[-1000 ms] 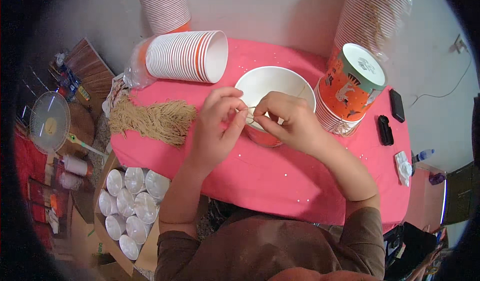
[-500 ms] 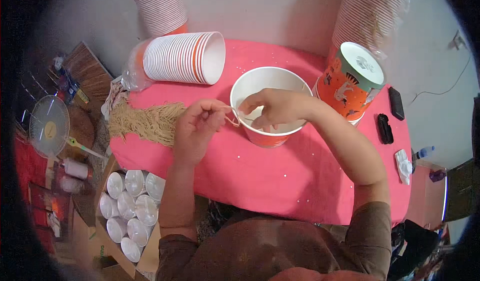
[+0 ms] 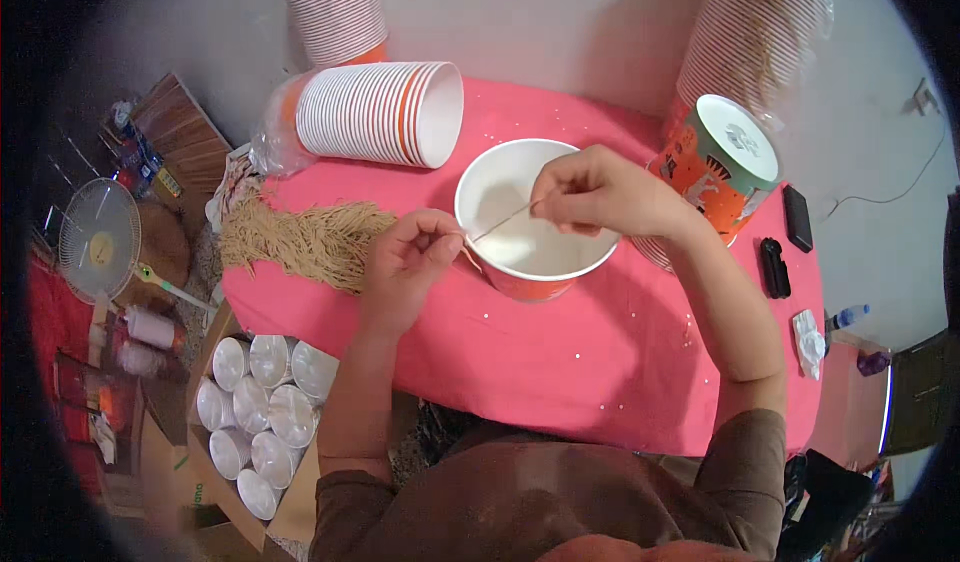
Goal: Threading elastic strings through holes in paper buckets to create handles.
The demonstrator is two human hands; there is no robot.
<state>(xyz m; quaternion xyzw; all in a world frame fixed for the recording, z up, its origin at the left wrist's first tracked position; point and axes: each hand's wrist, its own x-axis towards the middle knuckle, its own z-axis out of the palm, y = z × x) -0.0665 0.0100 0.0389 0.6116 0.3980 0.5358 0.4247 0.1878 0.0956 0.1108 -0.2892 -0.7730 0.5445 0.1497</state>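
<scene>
A white paper bucket (image 3: 590, 254) with an orange outside stands open on the pink-covered table, in front of me. At its left rim my left hand (image 3: 410, 262) pinches a thin tan string (image 3: 503, 222). The string runs taut across the bucket's mouth to my right hand (image 3: 605, 197), whose fingers are closed on its other stretch above the bucket's inside. Part of the string hangs just outside the rim below my left fingertips. Left of my left hand lies a bundle of tan strings (image 3: 310, 242).
A stack of white buckets (image 3: 360, 117) lies on its side behind. At right, an upturned orange and green bucket (image 3: 705, 172) stands near a black case (image 3: 775, 267) and crumpled tissue (image 3: 808, 344). A cardboard box (image 3: 300, 492) of clear-topped cups sits lower left. Small white bits dot the cloth.
My right hand has lifted out of the bucket and moved up and right, drawing the string straight. My left hand has shifted slightly at the rim.
</scene>
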